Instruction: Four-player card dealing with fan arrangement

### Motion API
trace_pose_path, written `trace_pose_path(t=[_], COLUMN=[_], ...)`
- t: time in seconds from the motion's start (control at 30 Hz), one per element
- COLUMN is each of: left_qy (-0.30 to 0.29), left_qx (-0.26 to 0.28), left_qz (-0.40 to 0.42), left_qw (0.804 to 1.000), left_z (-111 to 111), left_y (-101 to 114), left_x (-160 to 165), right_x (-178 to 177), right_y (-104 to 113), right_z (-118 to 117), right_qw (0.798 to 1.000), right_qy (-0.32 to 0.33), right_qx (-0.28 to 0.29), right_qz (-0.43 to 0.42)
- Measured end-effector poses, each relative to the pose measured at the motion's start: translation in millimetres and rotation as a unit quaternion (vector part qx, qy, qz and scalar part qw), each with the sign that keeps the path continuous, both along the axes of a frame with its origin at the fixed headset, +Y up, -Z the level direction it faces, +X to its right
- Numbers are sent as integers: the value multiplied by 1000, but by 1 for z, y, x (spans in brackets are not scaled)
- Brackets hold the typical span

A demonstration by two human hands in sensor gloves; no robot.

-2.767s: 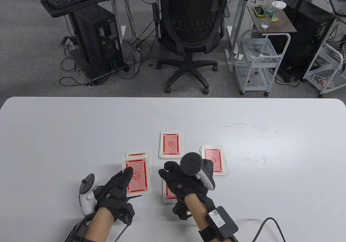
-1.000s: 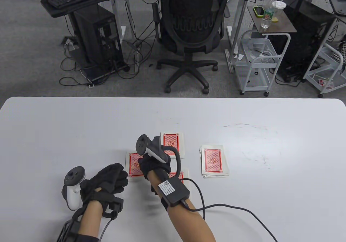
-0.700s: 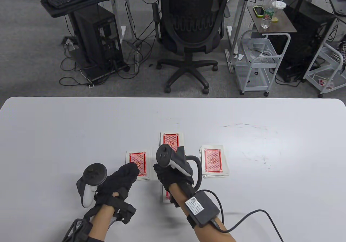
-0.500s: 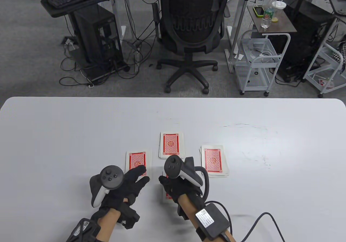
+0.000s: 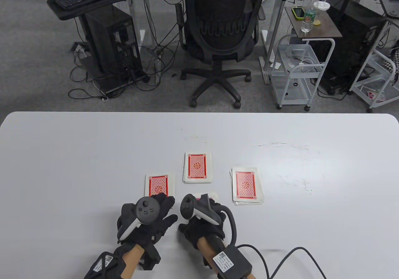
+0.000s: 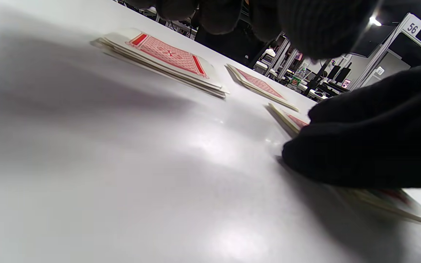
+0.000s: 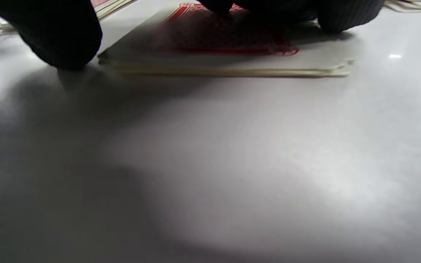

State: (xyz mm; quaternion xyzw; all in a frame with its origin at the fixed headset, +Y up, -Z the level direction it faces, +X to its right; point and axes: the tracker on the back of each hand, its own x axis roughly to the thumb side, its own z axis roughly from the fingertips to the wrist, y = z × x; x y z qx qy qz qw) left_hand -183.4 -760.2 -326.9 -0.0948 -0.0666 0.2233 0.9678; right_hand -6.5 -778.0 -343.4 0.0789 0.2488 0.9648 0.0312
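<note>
Four red-backed card piles lie face down on the white table point(image 5: 78, 154): a left pile point(image 5: 158, 184), a far pile point(image 5: 197, 167), a right pile point(image 5: 247, 185) and a near pile point(image 5: 208, 195). My right hand point(image 5: 196, 217) is arched over the near pile and hides most of it. In the right wrist view its fingertips point(image 7: 345, 14) sit on the pile's top card point(image 7: 232, 67), and the thumb point(image 7: 60, 36) touches the table at the pile's left corner. My left hand point(image 5: 167, 209) is spread, holds nothing, and lies just left of the right hand, below the left pile point(image 6: 166, 54).
A cable point(image 5: 280, 257) trails from my right wrist across the table's near right. An office chair point(image 5: 221, 42) stands beyond the far edge, with a computer stand point(image 5: 106, 42) to its left and a white cart point(image 5: 299, 70) to its right.
The deck my left hand held is gone from it. My right hand came back from the left pile onto the near pile. My left hand slid right, beside it.
</note>
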Motion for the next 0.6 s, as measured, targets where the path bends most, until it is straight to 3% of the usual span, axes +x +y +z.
trace_pose_path(t=[0.23,0.6], left_qy=[5,8], left_qx=[11,6], left_qz=[3,11], left_qw=[1000,1000], left_z=[0,-1], left_y=[1,1], left_x=[-2,-3], right_x=[-2,-18], right_y=[1,-7], right_z=[-2,1], right_qw=[999,999], right_qy=[-26,-9], right_qx=[-12,25], right_qz=[-33,37])
